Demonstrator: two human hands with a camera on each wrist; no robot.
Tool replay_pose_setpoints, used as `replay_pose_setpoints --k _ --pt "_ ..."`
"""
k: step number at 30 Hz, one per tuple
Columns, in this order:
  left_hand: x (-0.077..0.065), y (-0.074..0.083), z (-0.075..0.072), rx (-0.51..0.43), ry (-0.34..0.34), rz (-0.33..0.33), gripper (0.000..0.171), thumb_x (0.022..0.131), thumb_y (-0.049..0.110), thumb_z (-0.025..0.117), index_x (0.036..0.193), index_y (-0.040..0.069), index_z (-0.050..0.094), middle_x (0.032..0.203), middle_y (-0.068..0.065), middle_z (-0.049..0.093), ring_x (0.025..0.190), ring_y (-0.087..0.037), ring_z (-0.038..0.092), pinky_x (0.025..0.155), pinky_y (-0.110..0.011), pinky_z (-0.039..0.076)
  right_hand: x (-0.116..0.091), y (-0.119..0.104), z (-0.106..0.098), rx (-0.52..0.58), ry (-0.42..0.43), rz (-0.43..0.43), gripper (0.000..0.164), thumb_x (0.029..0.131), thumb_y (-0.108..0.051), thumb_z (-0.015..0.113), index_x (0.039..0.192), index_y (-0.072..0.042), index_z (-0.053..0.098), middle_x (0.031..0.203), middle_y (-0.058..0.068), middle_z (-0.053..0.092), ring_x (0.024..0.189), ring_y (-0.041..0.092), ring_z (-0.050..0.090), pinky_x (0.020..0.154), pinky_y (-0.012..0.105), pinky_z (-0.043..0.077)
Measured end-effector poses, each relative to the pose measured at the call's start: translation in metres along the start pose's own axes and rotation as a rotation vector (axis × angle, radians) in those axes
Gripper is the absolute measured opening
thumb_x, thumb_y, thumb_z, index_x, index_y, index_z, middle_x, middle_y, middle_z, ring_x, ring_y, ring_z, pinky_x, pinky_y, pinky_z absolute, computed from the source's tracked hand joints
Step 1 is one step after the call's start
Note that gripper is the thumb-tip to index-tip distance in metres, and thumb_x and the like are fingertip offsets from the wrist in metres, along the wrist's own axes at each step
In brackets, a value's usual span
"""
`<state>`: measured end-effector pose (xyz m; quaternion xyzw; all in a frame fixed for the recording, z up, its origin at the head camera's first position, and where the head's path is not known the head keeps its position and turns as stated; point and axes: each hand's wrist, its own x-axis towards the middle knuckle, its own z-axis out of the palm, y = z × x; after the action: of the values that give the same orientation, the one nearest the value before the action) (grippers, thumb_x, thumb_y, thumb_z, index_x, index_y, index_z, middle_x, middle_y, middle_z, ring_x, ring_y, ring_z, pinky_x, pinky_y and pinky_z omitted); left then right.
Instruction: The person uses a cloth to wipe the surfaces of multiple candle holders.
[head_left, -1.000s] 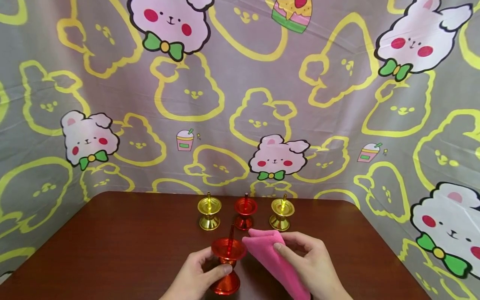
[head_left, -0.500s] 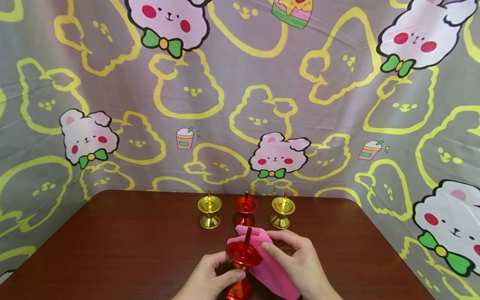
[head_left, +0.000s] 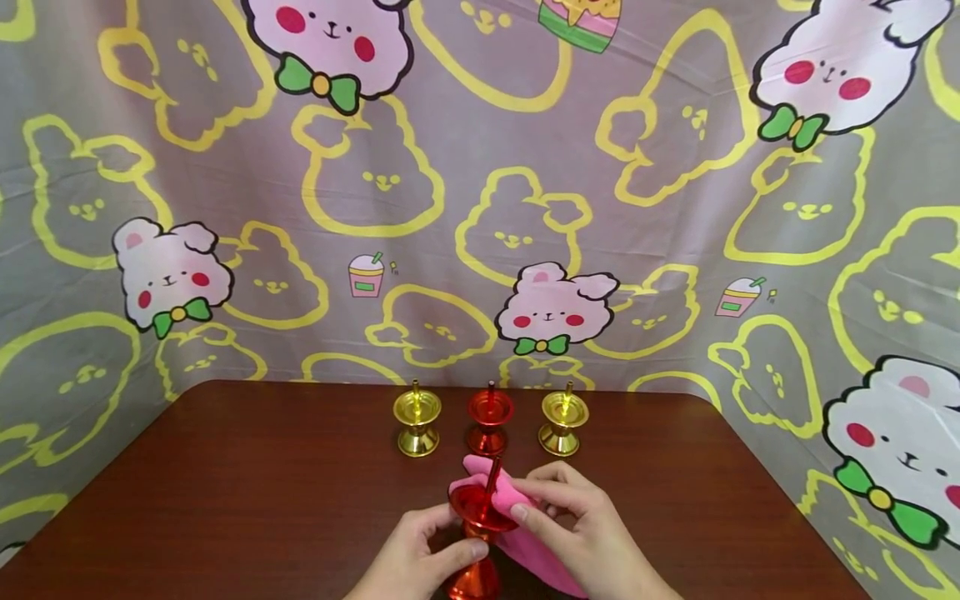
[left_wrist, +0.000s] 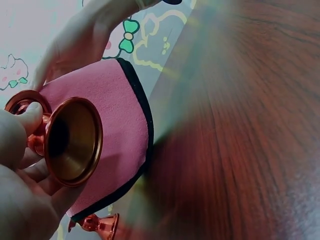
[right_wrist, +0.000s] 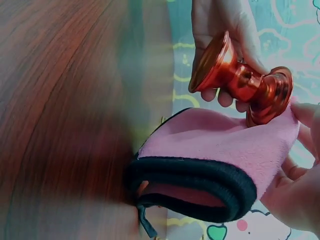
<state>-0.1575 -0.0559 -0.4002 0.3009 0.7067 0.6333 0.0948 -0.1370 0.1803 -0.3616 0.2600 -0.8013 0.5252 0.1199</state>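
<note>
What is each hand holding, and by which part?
Left hand: a red stand, gripped round its narrow waist. Right hand: the pink cloth, pinched by its upper part in the head view.

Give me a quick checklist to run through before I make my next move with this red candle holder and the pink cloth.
1. Left hand grips the red candle holder at its narrow waist: ok.
2. Holder's base lifted off the table: ok, its hollow underside shows in the left wrist view.
3. Right hand pinches the pink cloth up by the dish: ok.
4. Cloth wrapped fully around the spike: cannot tell; the fold's far side is hidden.
5. Left gold holder, rear red holder and right gold holder upright: ok.
6. Dish free of dust: cannot tell from these pictures.
</note>
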Motion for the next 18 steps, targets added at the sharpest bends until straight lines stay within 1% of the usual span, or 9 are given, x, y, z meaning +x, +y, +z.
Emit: replay_pose_setpoints --k 1,4,5,7,8,10,13,15,18 --pt "0.0 0.0 0.0 0.008 0.005 0.0 0.026 0.096 0.019 0.069 0.116 0.003 0.07 0.1 -0.004 0.073 0.089 -0.01 0.065 0.083 -0.026 0.052 0.0 0.0 0.0 -0.005 -0.022 -0.02 0.025 0.094 -0.017 0.072 0.118 -0.015 0.075 0.105 0.0 0.062 0.09 0.015 0.058 0.071 0.027 0.054" --pt "-0.001 -0.001 0.0 0.02 0.021 0.007 0.025 0.095 0.018 0.07 0.114 0.003 0.071 0.098 0.0 0.073 0.089 -0.01 0.065 0.082 -0.026 0.052 -0.001 0.001 -0.002 -0.016 -0.096 -0.001 0.029 0.094 -0.023 0.072 0.122 -0.017 0.073 0.11 0.0 0.058 0.098 0.014 0.056 0.077 0.027 0.056" --pt "-0.001 -0.002 0.0 0.018 0.023 0.012 0.024 0.095 0.018 0.07 0.114 0.003 0.071 0.098 0.0 0.072 0.089 -0.01 0.065 0.082 -0.026 0.052 -0.001 0.001 -0.002 -0.031 -0.117 -0.001 0.031 0.093 -0.026 0.073 0.123 -0.018 0.073 0.112 -0.001 0.057 0.1 0.015 0.055 0.078 0.028 0.056" --pt "-0.001 -0.003 0.0 0.013 0.028 0.028 0.024 0.095 0.016 0.07 0.113 0.001 0.071 0.097 0.0 0.072 0.088 -0.01 0.065 0.081 -0.026 0.052 -0.002 0.002 -0.003 -0.092 -0.137 -0.036 0.034 0.09 -0.032 0.076 0.123 -0.022 0.073 0.113 -0.004 0.055 0.102 0.014 0.055 0.08 0.027 0.055" --pt "-0.001 -0.004 0.001 0.005 0.027 0.038 0.023 0.095 0.015 0.07 0.113 0.001 0.07 0.097 -0.001 0.072 0.088 -0.009 0.064 0.08 -0.026 0.052 -0.002 0.003 -0.003 -0.115 -0.141 -0.061 0.036 0.089 -0.033 0.077 0.123 -0.022 0.073 0.113 -0.005 0.055 0.102 0.013 0.054 0.079 0.026 0.055" --pt "-0.001 -0.006 0.002 -0.003 0.022 0.055 0.023 0.095 0.014 0.07 0.113 0.0 0.07 0.098 -0.002 0.072 0.088 -0.008 0.064 0.08 -0.026 0.052 -0.002 0.006 -0.003 -0.169 -0.124 -0.16 0.036 0.087 -0.032 0.079 0.12 -0.02 0.074 0.111 -0.006 0.055 0.1 0.012 0.055 0.076 0.026 0.054" --pt "0.0 -0.007 0.005 -0.013 0.01 0.083 0.021 0.095 0.011 0.069 0.111 -0.002 0.07 0.097 -0.002 0.072 0.087 -0.007 0.063 0.078 -0.025 0.053 -0.002 0.01 -0.001 -0.196 -0.097 -0.275 0.031 0.087 -0.025 0.08 0.116 -0.016 0.075 0.108 -0.006 0.055 0.095 0.011 0.055 0.072 0.024 0.053" --pt "0.0 -0.007 0.006 -0.022 0.003 0.073 0.021 0.095 0.011 0.069 0.111 -0.003 0.07 0.095 -0.001 0.071 0.085 -0.006 0.063 0.076 -0.025 0.053 -0.002 0.013 0.0 -0.209 -0.085 -0.331 0.028 0.087 -0.021 0.08 0.114 -0.015 0.076 0.106 -0.005 0.054 0.092 0.009 0.055 0.07 0.021 0.052" --pt "0.0 -0.008 0.007 -0.037 -0.004 0.066 0.022 0.095 0.011 0.068 0.111 -0.005 0.07 0.095 0.0 0.071 0.082 -0.006 0.064 0.073 -0.025 0.054 -0.002 0.016 0.0 -0.231 -0.086 -0.375 0.026 0.087 -0.018 0.079 0.113 -0.015 0.076 0.105 -0.006 0.054 0.09 0.008 0.055 0.071 0.019 0.05"
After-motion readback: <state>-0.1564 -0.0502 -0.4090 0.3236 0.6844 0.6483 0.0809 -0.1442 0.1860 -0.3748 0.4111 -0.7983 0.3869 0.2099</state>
